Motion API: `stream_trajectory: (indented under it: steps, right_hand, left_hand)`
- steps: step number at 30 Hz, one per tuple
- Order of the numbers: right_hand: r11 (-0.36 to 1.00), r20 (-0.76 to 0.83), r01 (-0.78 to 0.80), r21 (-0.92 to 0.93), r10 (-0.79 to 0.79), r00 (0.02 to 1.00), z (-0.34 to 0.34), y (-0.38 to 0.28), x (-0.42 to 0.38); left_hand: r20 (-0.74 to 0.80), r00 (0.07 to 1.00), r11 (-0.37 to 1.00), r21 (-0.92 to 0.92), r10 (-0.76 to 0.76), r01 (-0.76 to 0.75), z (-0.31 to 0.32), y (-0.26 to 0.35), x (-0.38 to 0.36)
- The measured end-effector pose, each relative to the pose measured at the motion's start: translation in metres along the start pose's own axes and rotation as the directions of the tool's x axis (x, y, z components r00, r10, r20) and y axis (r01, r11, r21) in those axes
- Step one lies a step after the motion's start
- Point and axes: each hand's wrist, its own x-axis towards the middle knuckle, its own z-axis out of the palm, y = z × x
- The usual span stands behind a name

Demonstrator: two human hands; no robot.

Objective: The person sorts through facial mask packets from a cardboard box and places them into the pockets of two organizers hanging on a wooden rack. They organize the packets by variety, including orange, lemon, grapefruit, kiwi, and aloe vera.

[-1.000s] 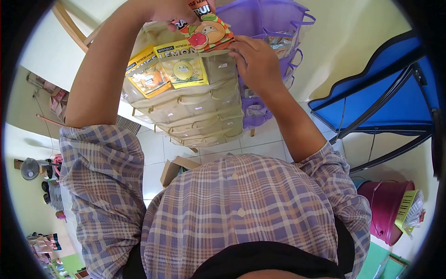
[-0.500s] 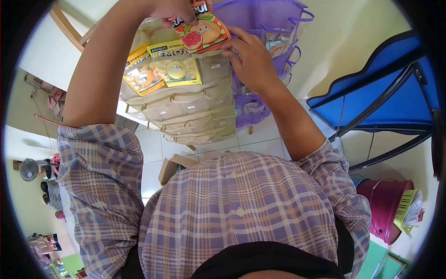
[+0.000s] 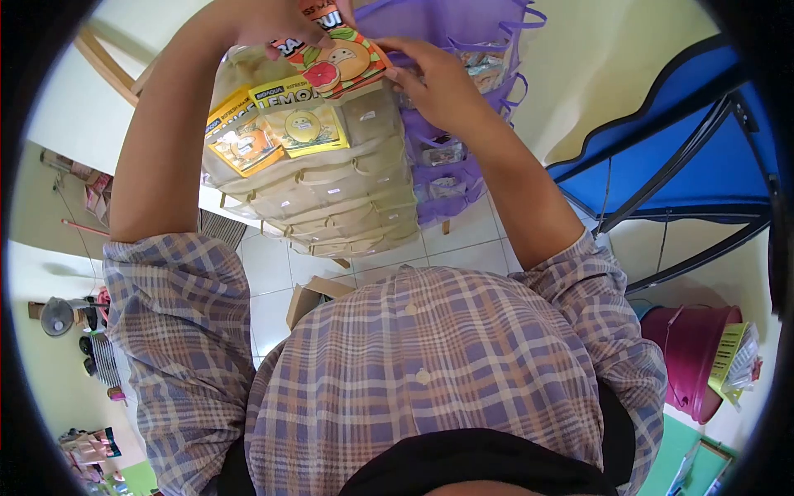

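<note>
An orange-red grapefruit face mask packet (image 3: 341, 62) tilts over the top row of a beige hanging pocket organizer (image 3: 339, 178). At the packet's upper left, the fingers of my left hand (image 3: 289, 23) are closed on it. My right hand (image 3: 434, 87) pinches its right edge between thumb and fingers. To the left, a yellow lemon mask packet (image 3: 306, 128) and an orange mask packet (image 3: 246, 140) stick up out of the organizer's clear pockets. The packet's lower end overlaps the pocket right of the lemon one.
A purple pocket organizer (image 3: 447, 178) with small packs hangs just right of the beige one. A blue folding frame (image 3: 678, 157) leans at the right wall, above a magenta bucket (image 3: 691, 355). An open cardboard box (image 3: 310, 298) is on the tiled floor (image 3: 269, 269). A fan (image 3: 58, 317) stands far left.
Both hands and the grapefruit packet sit slightly further left in view, as the whole scene shifts a little. The grip on the packet looks the same.
</note>
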Motion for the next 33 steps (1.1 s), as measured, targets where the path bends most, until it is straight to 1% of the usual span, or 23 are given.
stream_trajectory:
  steps: [1, 5, 7, 8, 10, 11, 13, 14, 15, 16, 17, 18, 19, 21, 22, 23, 25, 27, 28, 30, 31, 32, 33]
  right_hand:
    - [0.994, 0.048, 0.067, -0.086, -0.063, 0.997, -0.001, 0.001, 0.002]
    - [0.99, 0.017, 0.099, -0.096, -0.098, 0.995, -0.005, 0.007, 0.004]
    - [1.0, 0.093, -0.009, -0.021, 0.011, 0.996, -0.005, 0.003, 0.005]
    - [1.0, 0.083, -0.011, -0.024, 0.013, 0.996, -0.006, 0.002, 0.004]
    - [0.998, 0.077, -0.07, 0.002, 0.069, 0.995, -0.008, -0.009, 0.002]
    - [0.997, 0.059, -0.073, -0.005, 0.073, 0.996, -0.009, -0.008, 0.003]
    - [0.995, 0.071, 0.09, -0.053, -0.086, 0.994, -0.008, -0.003, 0.004]
    - [0.995, 0.064, 0.086, -0.057, -0.082, 0.995, -0.007, 0.0, 0.005]
    - [0.982, 0.073, 0.154, -0.109, -0.146, 0.987, -0.006, 0.002, 0.006]
    - [0.962, 0.087, 0.222, -0.158, -0.21, 0.974, -0.005, 0.004, 0.008]
    - [0.962, 0.087, 0.221, -0.158, -0.21, 0.974, -0.005, 0.006, 0.01]
    - [0.989, 0.108, 0.119, -0.091, -0.109, 0.988, -0.005, 0.005, 0.012]
    - [1.0, 0.137, 0.012, -0.026, -0.008, 0.991, -0.006, 0.003, 0.013]
    - [0.998, 0.103, -0.008, -0.064, 0.014, 0.995, -0.008, -0.003, 0.015]
    - [0.994, 0.065, -0.034, -0.1, 0.041, 0.997, -0.009, -0.006, 0.016]
    - [0.995, 0.069, -0.033, -0.098, 0.04, 0.997, -0.009, -0.008, 0.018]
    - [0.977, 0.026, -0.161, -0.139, 0.166, 0.986, -0.01, -0.01, 0.023]
    - [0.976, 0.072, -0.163, -0.147, 0.175, 0.982, -0.011, -0.012, 0.027]
    - [0.973, 0.113, -0.17, -0.155, 0.188, 0.976, -0.01, -0.012, 0.028]
    - [0.975, 0.145, -0.172, -0.143, 0.193, 0.97, -0.007, -0.004, 0.033]
    - [0.975, 0.173, -0.176, -0.133, 0.198, 0.965, -0.005, -0.004, 0.035]
    - [0.976, 0.178, -0.175, -0.133, 0.197, 0.964, -0.006, -0.003, 0.036]
    - [0.967, 0.239, -0.23, -0.108, 0.25, 0.938, -0.01, -0.006, 0.038]
  left_hand:
    - [-0.019, 0.999, 0.999, -0.008, -0.032, 0.032, 0.005, -0.007, 0.005]
    - [-0.002, 1.0, 0.998, -0.063, 0.014, -0.014, 0.0, -0.008, -0.002]
    - [-0.006, 0.998, 0.991, -0.116, 0.063, -0.063, 0.006, -0.016, 0.002]
    - [-0.005, 0.997, 0.991, -0.11, 0.072, -0.072, 0.011, -0.02, 0.004]
    - [-0.158, 0.957, 0.961, -0.094, 0.245, -0.261, 0.022, -0.036, 0.011]
    - [-0.099, 0.963, 0.963, -0.073, 0.252, -0.259, 0.02, -0.051, 0.021]
    - [-0.092, 0.963, 0.963, -0.071, 0.252, -0.259, 0.02, -0.048, 0.019]
    - [-0.09, 0.968, 0.967, -0.077, 0.235, -0.242, 0.021, -0.045, 0.017]
    - [-0.091, 0.977, 0.977, -0.076, 0.193, -0.2, 0.021, -0.043, 0.016]
    - [-0.088, 0.977, 0.977, -0.075, 0.193, -0.2, 0.021, -0.043, 0.017]
    - [-0.101, 0.966, 0.963, -0.105, 0.236, -0.247, 0.021, -0.044, 0.018]
    - [-0.115, 0.954, 0.947, -0.135, 0.277, -0.291, 0.021, -0.046, 0.018]
    - [-0.115, 0.954, 0.947, -0.136, 0.275, -0.29, 0.022, -0.05, 0.022]
    - [-0.143, 0.927, 0.928, -0.098, 0.346, -0.361, 0.025, -0.056, 0.029]
    - [-0.143, 0.929, 0.928, -0.1, 0.342, -0.358, 0.024, -0.057, 0.029]
    - [-0.116, 0.946, 0.937, -0.148, 0.301, -0.316, 0.023, -0.057, 0.029]
    - [-0.089, 0.963, 0.943, -0.196, 0.255, -0.268, 0.023, -0.052, 0.026]
    - [-0.169, 0.958, 0.951, -0.17, 0.231, -0.26, 0.026, -0.047, 0.022]
    - [-0.17, 0.959, 0.951, -0.173, 0.227, -0.256, 0.027, -0.05, 0.022]
    - [-0.296, 0.893, 0.927, -0.057, 0.339, -0.371, 0.029, -0.056, 0.024]
    - [-0.298, 0.894, 0.928, -0.06, 0.335, -0.368, 0.024, -0.04, 0.015]
    - [-0.195, 0.969, 0.97, -0.157, 0.154, -0.186, 0.016, -0.022, 0.006]
    - [-0.073, 0.997, 0.973, -0.231, -0.028, 0.01, 0.01, -0.008, 0.0]
